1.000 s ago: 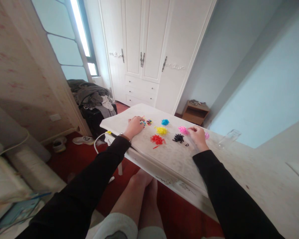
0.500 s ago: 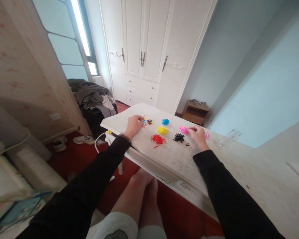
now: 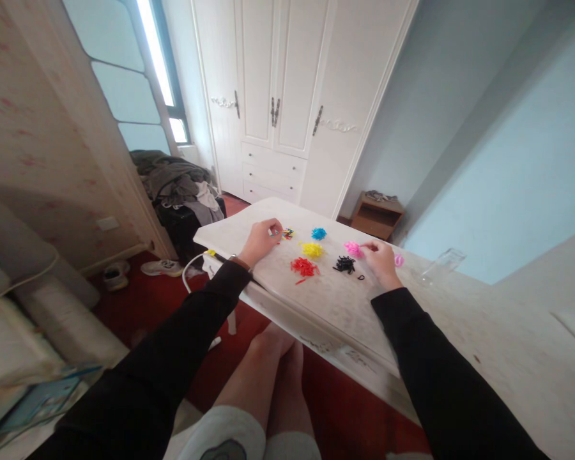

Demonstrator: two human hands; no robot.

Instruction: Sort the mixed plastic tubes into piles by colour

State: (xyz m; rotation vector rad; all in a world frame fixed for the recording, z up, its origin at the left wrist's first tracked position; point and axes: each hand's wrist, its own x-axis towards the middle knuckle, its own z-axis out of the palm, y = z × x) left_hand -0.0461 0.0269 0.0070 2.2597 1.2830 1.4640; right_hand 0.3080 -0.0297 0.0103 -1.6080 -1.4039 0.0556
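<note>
My left hand (image 3: pixel 262 243) is at the far left of the tabletop, its fingers curled together over the edge of a mixed multicoloured pile (image 3: pixel 289 234) of small pieces. What its fingertips pinch, if anything, is too small to make out. My right hand (image 3: pixel 381 262) rests beside the pink pile (image 3: pixel 352 249), thumb and fingertips closed at its right edge. Whether they hold a piece is hidden. Between the hands lie a blue pile (image 3: pixel 319 234), a yellow pile (image 3: pixel 312 250), a red pile (image 3: pixel 305 268) and a black pile (image 3: pixel 344 264) of small band-like pieces.
One loose black loop (image 3: pixel 361 278) lies near the black pile. More pink pieces (image 3: pixel 399 260) show past my right hand. A clear glass (image 3: pixel 443 264) lies on its side at the right of the white table (image 3: pixel 316 306). A white cable (image 3: pixel 186 275) hangs at the left edge.
My left hand has shifted slightly right and its fingers have curled in, covering the blue pieces at the mixed pile's left edge. My right hand has stayed by the pink pile.
</note>
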